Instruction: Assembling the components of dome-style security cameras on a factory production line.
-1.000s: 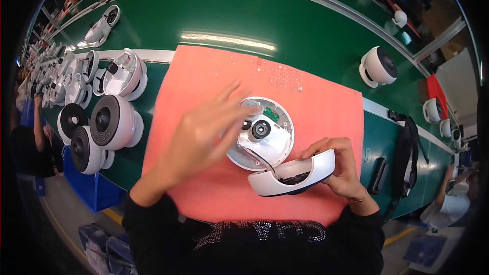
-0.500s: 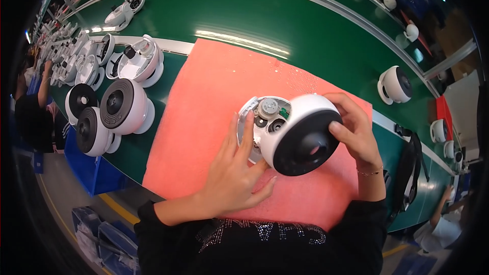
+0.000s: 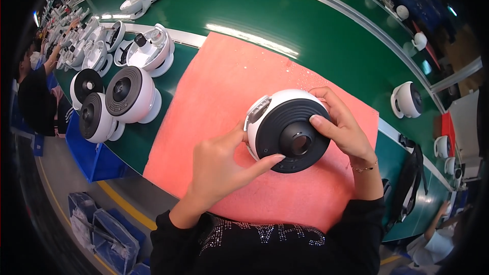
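Observation:
Between my hands, over a pink foam mat (image 3: 204, 86), is a round white device housing (image 3: 270, 127) with a ringed black front and a raised dark centre. Its black face is tilted up towards me. My left hand (image 3: 219, 160) grips the left side, thumb on the lower edge of the black front and fingers partly hidden behind the shell. On the upper right rim, my right hand (image 3: 344, 127) has its thumb over the black face and its fingers round the back. A white slotted part (image 3: 259, 108) sticks out at the housing's upper left. The inside is hidden.
Similar housings (image 3: 133, 94) on white bases stand left of the mat, beside open white shells (image 3: 150, 51) with parts inside. Another housing (image 3: 407, 99) stands far right. A blue bin (image 3: 99, 158) hangs below the table's left edge; a black strap (image 3: 410, 183) lies at right. Other people work nearby.
The black-faced part has swung left and down over the open shell, covering the motor and inner parts seen before. My left hand has turned, its thumb now on the black front.

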Motion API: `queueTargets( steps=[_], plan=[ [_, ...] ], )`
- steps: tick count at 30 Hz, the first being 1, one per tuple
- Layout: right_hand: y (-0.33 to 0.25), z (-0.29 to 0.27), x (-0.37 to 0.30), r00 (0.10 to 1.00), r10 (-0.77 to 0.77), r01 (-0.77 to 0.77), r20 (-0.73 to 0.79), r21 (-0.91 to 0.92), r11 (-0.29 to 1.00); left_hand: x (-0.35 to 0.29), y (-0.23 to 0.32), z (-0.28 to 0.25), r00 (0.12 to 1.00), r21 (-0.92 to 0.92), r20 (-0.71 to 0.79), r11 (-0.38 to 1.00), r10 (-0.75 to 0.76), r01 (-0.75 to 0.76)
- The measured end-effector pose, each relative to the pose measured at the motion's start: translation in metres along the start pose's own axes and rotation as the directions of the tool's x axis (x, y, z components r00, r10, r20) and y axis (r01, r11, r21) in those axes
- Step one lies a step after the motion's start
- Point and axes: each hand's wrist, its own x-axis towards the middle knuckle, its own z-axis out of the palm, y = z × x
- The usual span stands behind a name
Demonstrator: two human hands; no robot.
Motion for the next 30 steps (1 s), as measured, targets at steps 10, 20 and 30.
queueTargets(
  steps=[10, 20, 30],
  plan=[
    [-0.001, -0.005, 0.027, 0.998, -0.024, -0.009, -0.052, -0.552, 0.834, 0.014, -0.003, -0.017, 0.983, 0.317, 0.148, 0.947, -0.106, 0.054],
    [-0.009, -0.01, 0.042, 1.0, 0.021, -0.029, -0.021, -0.648, 0.761, 0.031, -0.004, -0.021, 0.976, 0.454, 0.197, 0.891, -0.092, -0.007],
    [-0.005, -0.007, 0.037, 0.997, 0.004, -0.06, -0.083, -0.696, 0.716, 0.038, -0.009, -0.029, 0.961, 0.439, 0.261, 0.898, -0.088, -0.037]
  ],
)
